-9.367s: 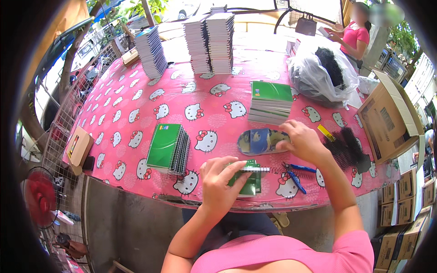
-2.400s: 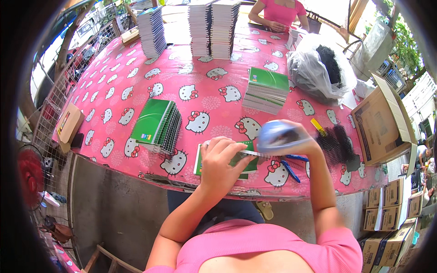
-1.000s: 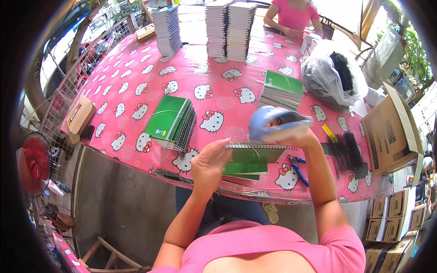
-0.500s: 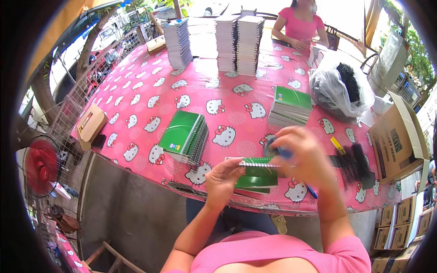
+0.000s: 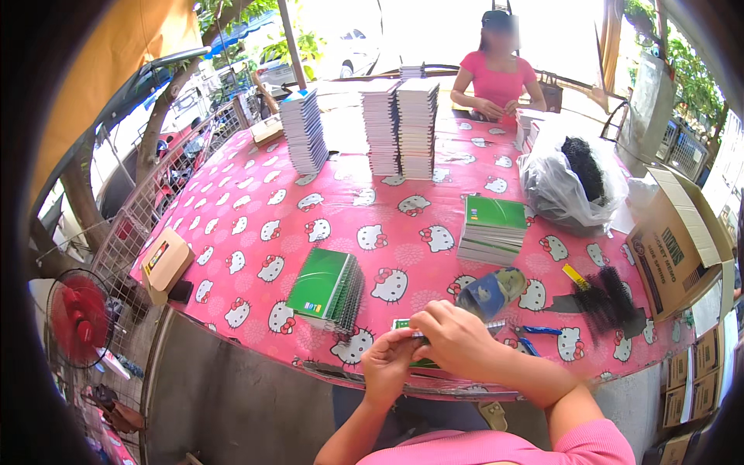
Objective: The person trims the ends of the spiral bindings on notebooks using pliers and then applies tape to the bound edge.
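Note:
At the table's near edge my left hand point(image 5: 387, 363) is closed on a green spiral notebook point(image 5: 401, 322), which is mostly covered by my fingers. My right hand point(image 5: 453, 333) reaches across it, its fingers pinched together at the notebook's bound edge, close to my left fingertips. What the right fingertips pinch is hidden. Blue-handled pliers point(image 5: 535, 335) lie right of my right hand. Just beyond it is a blue container point(image 5: 492, 293) with a figure on it. A stack of green notebooks with black spirals point(image 5: 322, 287) stands to the left, and another green-covered stack point(image 5: 493, 226) farther back.
Tall paper stacks point(image 5: 399, 132) stand at the far side of the pink patterned table point(image 5: 411, 254). To the right are black wire coils point(image 5: 608, 302), a clear plastic bag point(image 5: 570, 186) and a cardboard box point(image 5: 674, 252). A person in pink point(image 5: 496, 81) sits opposite. A red fan point(image 5: 77, 318) stands left.
My right hand has come down and left onto the notebook's edge, leaving the blue container and pliers in fuller view. The view has tilted up, so the table appears lower.

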Action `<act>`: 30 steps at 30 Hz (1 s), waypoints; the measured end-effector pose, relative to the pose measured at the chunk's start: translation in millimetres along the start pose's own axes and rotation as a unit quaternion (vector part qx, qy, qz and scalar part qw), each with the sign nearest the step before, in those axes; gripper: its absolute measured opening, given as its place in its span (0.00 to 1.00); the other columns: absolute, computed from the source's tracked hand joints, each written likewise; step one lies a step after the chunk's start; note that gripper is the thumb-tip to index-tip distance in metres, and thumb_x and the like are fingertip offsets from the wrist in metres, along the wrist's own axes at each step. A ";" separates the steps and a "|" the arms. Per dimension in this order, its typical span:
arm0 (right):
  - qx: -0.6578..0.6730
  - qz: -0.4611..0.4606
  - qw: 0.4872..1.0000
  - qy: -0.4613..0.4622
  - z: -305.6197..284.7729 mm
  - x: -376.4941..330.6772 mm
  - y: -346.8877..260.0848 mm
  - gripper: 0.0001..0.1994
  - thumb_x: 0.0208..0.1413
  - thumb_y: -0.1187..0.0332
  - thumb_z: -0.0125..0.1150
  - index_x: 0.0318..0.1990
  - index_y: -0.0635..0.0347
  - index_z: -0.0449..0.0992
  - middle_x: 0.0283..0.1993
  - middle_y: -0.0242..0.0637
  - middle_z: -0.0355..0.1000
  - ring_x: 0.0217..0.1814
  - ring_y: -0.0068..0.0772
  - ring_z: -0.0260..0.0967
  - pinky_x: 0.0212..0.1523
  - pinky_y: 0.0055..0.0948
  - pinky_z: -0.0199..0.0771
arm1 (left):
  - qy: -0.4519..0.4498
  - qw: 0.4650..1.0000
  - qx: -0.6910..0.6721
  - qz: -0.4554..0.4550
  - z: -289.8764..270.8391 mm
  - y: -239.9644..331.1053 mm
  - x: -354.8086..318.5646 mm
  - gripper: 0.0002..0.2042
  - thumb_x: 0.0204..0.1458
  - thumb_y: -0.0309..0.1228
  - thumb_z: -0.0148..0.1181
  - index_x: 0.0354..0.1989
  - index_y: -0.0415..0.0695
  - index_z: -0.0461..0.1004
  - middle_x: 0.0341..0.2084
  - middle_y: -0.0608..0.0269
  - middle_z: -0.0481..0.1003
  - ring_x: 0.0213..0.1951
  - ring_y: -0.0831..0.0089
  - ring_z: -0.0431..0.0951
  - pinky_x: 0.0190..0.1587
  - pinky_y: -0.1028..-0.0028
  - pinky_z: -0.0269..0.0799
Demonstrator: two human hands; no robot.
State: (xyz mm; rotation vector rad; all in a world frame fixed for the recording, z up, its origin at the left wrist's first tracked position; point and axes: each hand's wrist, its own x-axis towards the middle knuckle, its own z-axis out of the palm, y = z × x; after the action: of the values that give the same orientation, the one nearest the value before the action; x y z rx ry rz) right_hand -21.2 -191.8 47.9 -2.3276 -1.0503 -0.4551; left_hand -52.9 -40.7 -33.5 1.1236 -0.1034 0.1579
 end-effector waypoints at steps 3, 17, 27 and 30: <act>0.025 -0.009 1.000 -0.013 3.1 -1.4 10.5 0.13 0.45 0.67 0.66 0.37 0.58 0.70 0.33 0.37 0.65 0.38 0.41 0.67 0.36 0.35 0.69 | -0.013 0.999 0.036 0.021 -4.8 -3.4 0.0 0.12 0.52 0.13 0.55 0.45 0.32 0.74 0.38 0.57 0.78 0.39 0.75 0.78 0.44 0.76 0.75; 0.046 -0.089 0.993 0.062 -0.1 8.5 0.2 0.06 0.42 0.74 0.61 0.29 0.62 0.70 0.29 0.37 0.64 0.33 0.38 0.65 0.35 0.33 0.69 | 0.065 0.992 0.040 0.097 11.6 23.1 -1.9 0.12 0.47 0.10 0.59 0.39 0.34 0.72 0.34 0.59 0.77 0.37 0.76 0.77 0.43 0.77 0.75; 0.176 -0.099 0.978 0.049 3.4 77.4 -24.8 0.10 0.46 0.76 0.60 0.39 0.62 0.73 0.31 0.39 0.66 0.37 0.42 0.67 0.37 0.34 0.71 | 0.108 0.945 0.159 0.266 -51.1 70.2 24.6 0.14 0.55 0.27 0.58 0.47 0.34 0.69 0.45 0.51 0.74 0.48 0.68 0.74 0.52 0.68 0.70; 0.352 -0.018 0.917 0.185 38.7 121.2 0.2 0.11 0.50 0.74 0.62 0.42 0.62 0.74 0.36 0.41 0.69 0.38 0.43 0.69 0.37 0.35 0.72 | 0.238 0.863 0.249 0.369 -92.6 67.2 61.2 0.25 0.62 0.47 0.45 0.54 0.35 0.66 0.54 0.51 0.68 0.57 0.65 0.67 0.60 0.61 0.61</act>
State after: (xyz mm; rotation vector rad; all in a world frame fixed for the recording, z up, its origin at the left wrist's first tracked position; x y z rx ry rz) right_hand 59.5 -98.1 77.9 -1.5149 -0.8792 -0.4182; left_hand -4.4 75.8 -3.7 1.4815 -0.0458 1.2014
